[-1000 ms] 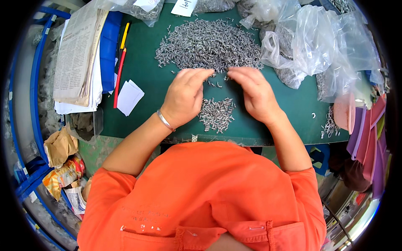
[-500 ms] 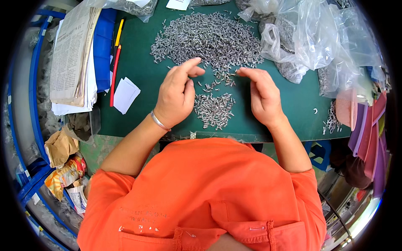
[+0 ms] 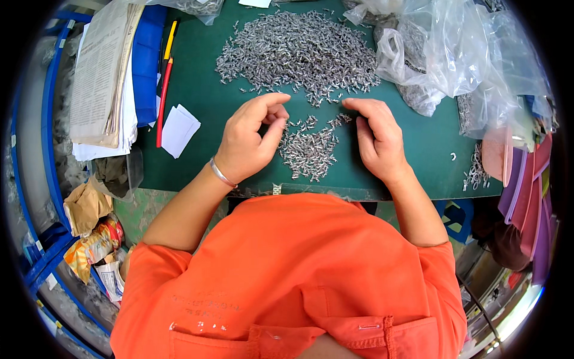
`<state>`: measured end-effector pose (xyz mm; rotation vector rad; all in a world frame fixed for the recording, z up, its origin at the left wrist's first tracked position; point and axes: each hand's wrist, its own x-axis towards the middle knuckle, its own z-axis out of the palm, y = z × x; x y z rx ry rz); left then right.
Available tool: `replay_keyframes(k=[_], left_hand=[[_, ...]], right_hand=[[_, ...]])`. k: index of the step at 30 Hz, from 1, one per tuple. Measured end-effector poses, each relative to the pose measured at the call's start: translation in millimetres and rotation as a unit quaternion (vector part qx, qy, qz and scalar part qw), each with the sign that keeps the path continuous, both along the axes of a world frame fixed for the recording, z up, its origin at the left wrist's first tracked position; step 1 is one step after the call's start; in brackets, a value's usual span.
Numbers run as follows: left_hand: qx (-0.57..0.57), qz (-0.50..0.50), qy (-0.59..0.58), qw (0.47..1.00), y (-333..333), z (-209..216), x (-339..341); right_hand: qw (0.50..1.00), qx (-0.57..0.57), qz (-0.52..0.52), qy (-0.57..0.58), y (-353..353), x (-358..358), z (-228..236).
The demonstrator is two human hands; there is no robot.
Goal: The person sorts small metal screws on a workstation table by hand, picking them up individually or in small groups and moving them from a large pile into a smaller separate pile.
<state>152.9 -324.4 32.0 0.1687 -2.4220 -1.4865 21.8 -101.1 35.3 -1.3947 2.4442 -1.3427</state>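
Note:
A wide heap of small silvery metal pieces (image 3: 299, 51) is spread over the far middle of the green table (image 3: 200, 99). A smaller cluster of the same pieces (image 3: 309, 154) lies near the front edge, between my hands. My left hand (image 3: 248, 134) rests at the cluster's left side, its fingers curved inward and the thumb beside the pieces, with nothing seen in its grasp. To the right, a little apart from the cluster, my right hand (image 3: 381, 137) has its fingers bent inward and the thumb apart, holding nothing visible. A few loose pieces lie between the two groups.
Clear plastic bags (image 3: 448, 54) of metal parts crowd the far right. At left are stacked newspapers (image 3: 98, 78), a blue bin (image 3: 147, 66), a red pen (image 3: 164, 105) and white paper slips (image 3: 180, 131). Small rings (image 3: 476, 170) lie near the right edge.
Both hands have come slightly nearer to me. Pieces between them have been drawn toward the small cluster, and a gap now separates it from the big heap.

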Motion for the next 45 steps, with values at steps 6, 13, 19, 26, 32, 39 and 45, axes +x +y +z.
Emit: replay_keyframes(k=[6,13,19,26,32,39,45], left_hand=[[-0.116,-0.106,0.030,0.987,-1,1,3],[-0.180,-0.048,0.086,0.979,12,4,-18],[-0.173,-0.071,0.071,0.980,3,-2,-10],[-0.104,-0.039,0.050,0.993,3,0,-20],[-0.106,-0.088,0.030,0.990,-3,-3,-25],[-0.157,-0.085,0.061,0.982,-2,-2,-29],[-0.119,-0.013,0.079,0.990,7,-2,-29]], right_hand=[[0.989,0.015,0.148,-0.026,-1,17,4],[0.992,0.019,0.101,0.079,-28,-5,1],[0.990,0.015,0.129,0.052,-21,-10,0],[0.993,0.022,0.116,-0.004,-21,-16,1],[0.986,0.017,0.144,-0.087,-26,-19,5],[0.991,0.019,0.135,-0.018,-23,-18,2],[0.997,0.019,0.068,0.011,-22,-25,4]])
